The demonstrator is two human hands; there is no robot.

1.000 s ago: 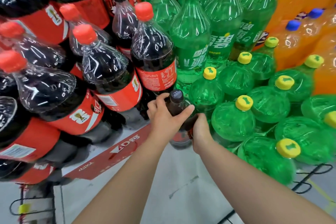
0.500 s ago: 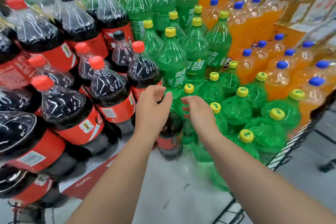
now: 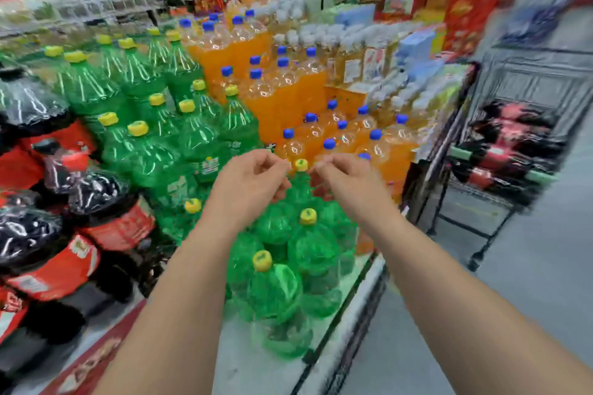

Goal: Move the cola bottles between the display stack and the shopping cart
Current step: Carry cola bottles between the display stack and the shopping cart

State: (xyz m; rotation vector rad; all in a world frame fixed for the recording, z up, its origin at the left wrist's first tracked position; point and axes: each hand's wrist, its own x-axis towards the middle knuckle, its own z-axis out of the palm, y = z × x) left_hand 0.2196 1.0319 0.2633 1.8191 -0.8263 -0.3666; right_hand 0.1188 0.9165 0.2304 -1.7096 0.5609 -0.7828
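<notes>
Currently carrying nothing: seeing left hand [image 3: 253, 183] and right hand [image 3: 348, 184] raised mid-frame, near each other but apart, fingers loosely curled, no bottle in either. Hovering above green bottles [image 3: 308, 247], touching none as far as the blur allows. Reading that as a transit pose rather than a grasp; held side by side probably because one big bottle wants two hands, neck plus body. Finding cola [image 3: 106, 205] stacked far left on the display [image 3: 253, 372], red labels, leaning on each other at a tilt, likely laid that way to show labels and lock the pile. Finding more dark bottles [image 3: 510, 144] with red labels in the cart [image 3: 529, 80] far right, probably cola too, too smeared to count. Putting the hands between the two lots, well apart from both. Can't tell direction of the transfer from this alone; guessing next pickup at the cart, given the view facing that side. Ignoring orange bottles [image 3: 288, 89] behind the green. Next: reaching, spreading fingers round a bottle, lifting clear of neighbours. Main risk: nudging the leaning pile loose while adding or pulling one.
</notes>
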